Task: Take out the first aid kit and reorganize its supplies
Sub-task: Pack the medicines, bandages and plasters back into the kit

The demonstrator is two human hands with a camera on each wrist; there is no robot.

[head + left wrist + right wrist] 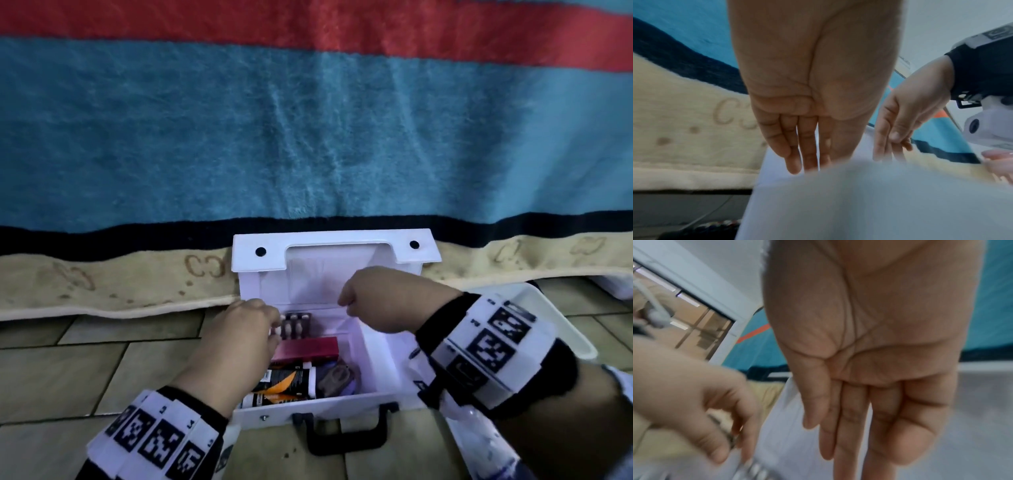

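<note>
The white first aid kit (pixel 376 346) lies open on the tiled floor, and its lid (pixel 329 253) leans back against a hanging blanket. Inside are a blister pack (pixel 298 323) of pills, a red box (pixel 308 347), two tubes (pixel 287 378) and a brownish item (pixel 337 377). My left hand (pixel 274 325) reaches into the back left of the kit and pinches the blister pack (pixel 754 469) by its left edge. My right hand (pixel 344 303) hovers over the back of the kit with straight fingers (pixel 838 443) pointing down. It holds nothing.
A striped blanket (pixel 308 137) hangs just behind the kit. A white tray (pixel 561 322) sits on the floor to the right, under my right wrist. The kit's black handle (pixel 346 435) points toward me. Tiled floor (pixel 85 370) shows to the left.
</note>
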